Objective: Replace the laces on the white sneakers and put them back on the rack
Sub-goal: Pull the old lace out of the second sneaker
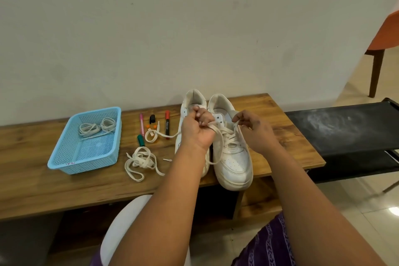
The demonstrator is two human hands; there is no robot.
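Note:
Two white sneakers stand side by side on the wooden bench (pixel 64 190), toes toward me. The right sneaker (pixel 234 166) is partly laced with a cream lace (pixel 220 147). My left hand (pixel 197 129) grips one strand of that lace in a fist above the left sneaker (pixel 194 99), which my forearm mostly hides. My right hand (pixel 251 127) pinches the other lace end near the right sneaker's top eyelets. A loose lace (pixel 141 163) lies tangled on the bench. Another strand (pixel 154 135) trails left from my left hand.
A blue plastic basket (pixel 71 153) at the left holds coiled laces (pixel 96 128). Several markers (pixel 167 124) lie between basket and sneakers. A black shoe rack (pixel 345 134) stands right of the bench. An orange chair (pixel 386 34) is at far right.

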